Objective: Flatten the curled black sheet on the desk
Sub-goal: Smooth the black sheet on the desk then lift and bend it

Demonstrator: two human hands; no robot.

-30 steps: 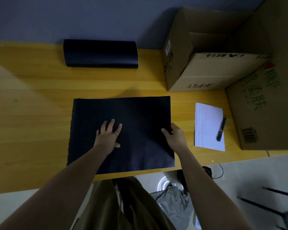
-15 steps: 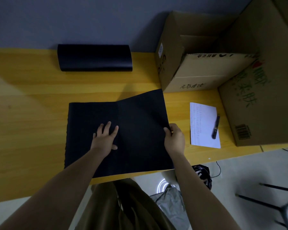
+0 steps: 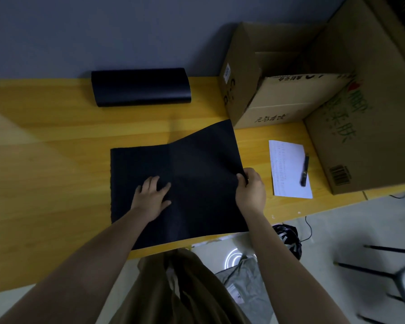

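Left hand (image 3: 153, 197) pressed flat, fingers spread, on curled black sheet (image 3: 197, 164); right hand (image 3: 250, 190) pinches its raised right edge. Risk: crease if bent further.

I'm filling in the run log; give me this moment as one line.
left hand: flat on black sheet | right hand: pinching right edge, raised | sheet: not flat

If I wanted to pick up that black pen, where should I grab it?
Probably around the middle of its barrel, coming straight down from above. The black pen lies flat on the white paper, long and thin, pointing away from you, so pinch across its narrow sides. The big cardboard box crowds its right side.
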